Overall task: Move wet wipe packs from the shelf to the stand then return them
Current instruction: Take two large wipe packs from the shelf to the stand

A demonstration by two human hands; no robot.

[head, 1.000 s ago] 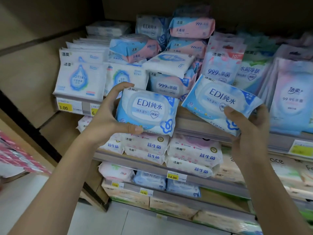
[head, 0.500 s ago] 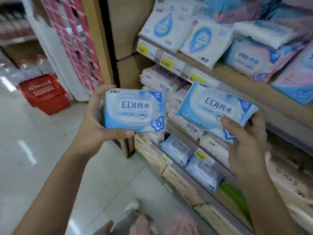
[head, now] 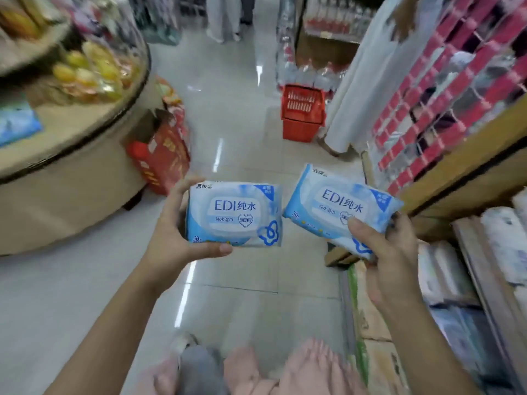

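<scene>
I hold two blue-and-white wet wipe packs over the aisle floor. My left hand [head: 171,238] grips the left wet wipe pack [head: 233,213] by its left and lower edges. The right wet wipe pack [head: 339,206] is tilted, with my right hand [head: 390,252] clamped on its lower right corner. The shelf [head: 467,172] runs along the right side, with more packs on its lower levels. A round beige stand [head: 71,166] sits at the left, with a blue pack on its top near the left edge.
A red shopping basket [head: 302,112] stands on the floor ahead by a white hanging sheet [head: 368,69]. Red boxes [head: 162,155] lean against the stand's base. Bottled drinks are stacked further down the aisle, where a person's legs [head: 225,15] show. Glossy tiled floor lies between stand and shelf.
The view has swung left, away from the shelf and toward the aisle and the round stand. Both hands still hold their packs, now over the floor rather than in front of the shelf.
</scene>
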